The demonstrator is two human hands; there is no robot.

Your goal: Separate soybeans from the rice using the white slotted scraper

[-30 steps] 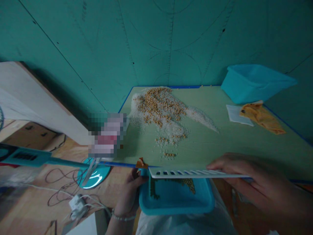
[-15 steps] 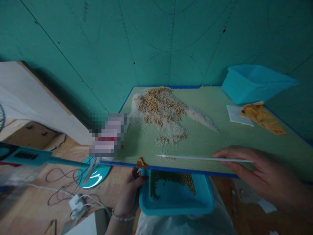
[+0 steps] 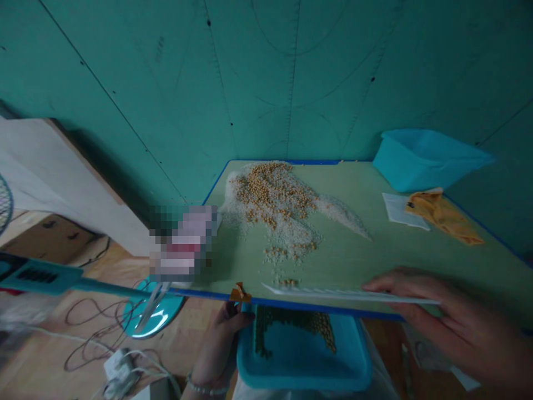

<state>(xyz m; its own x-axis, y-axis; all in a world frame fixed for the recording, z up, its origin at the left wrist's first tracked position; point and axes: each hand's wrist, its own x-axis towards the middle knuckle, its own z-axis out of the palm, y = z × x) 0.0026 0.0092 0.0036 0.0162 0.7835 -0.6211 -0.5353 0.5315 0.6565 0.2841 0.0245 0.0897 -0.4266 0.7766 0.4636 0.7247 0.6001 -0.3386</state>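
My left hand [image 3: 219, 347] grips the left rim of a blue tub [image 3: 303, 366] held under the near edge of the green table [image 3: 375, 250]. Yellow beans [image 3: 320, 323] lie along the tub's far side. My right hand [image 3: 449, 316] holds a flat white slotted strip [image 3: 333, 293] that lies low on the table by the near edge, just behind a few loose beans [image 3: 288, 282]. Farther back spreads a heap of white grains mixed with yellow beans [image 3: 278, 194].
A second blue tub [image 3: 425, 158] stands at the table's back right, with a white paper [image 3: 402, 210] and a yellow cloth [image 3: 443, 216] before it. Teal wall panels rise behind. At the left are a fan's stand [image 3: 50, 276], its round base [image 3: 154, 314] and cables on the floor.
The white strip left the tub's rim, went onto the table, and now lies near the table's front edge. The view has tilted slightly upward. My left hand and the tub stay put.
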